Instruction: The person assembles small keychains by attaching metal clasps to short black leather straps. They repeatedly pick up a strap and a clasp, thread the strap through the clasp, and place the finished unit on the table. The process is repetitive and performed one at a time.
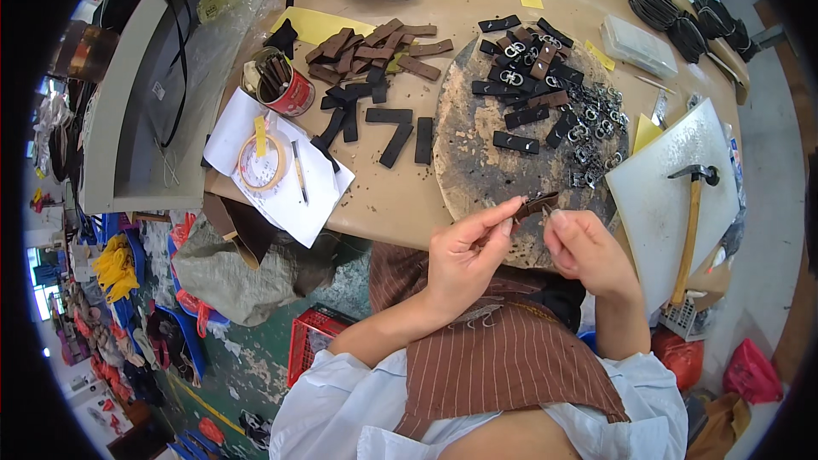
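Note:
Over the near edge of a round worn wooden board (464,153), my left hand (473,251) pinches a short dark brown strap (537,204). My right hand (588,247) meets it from the other side, thumb and finger closed at the strap's end on something small that I cannot make out. Beyond my hands lie black strap pieces (515,143) and brown ones, several with metal rings. A heap of small metal clasps (588,132) sits at the board's right.
Brown straps (383,51) and black straps (394,143) lie left of the board. A red can (294,95) of strips stands near papers with a tape roll (262,162) and pen (300,172). At right, a hammer (688,234) rests on a white slab (656,196); behind is a clear plastic box (637,47).

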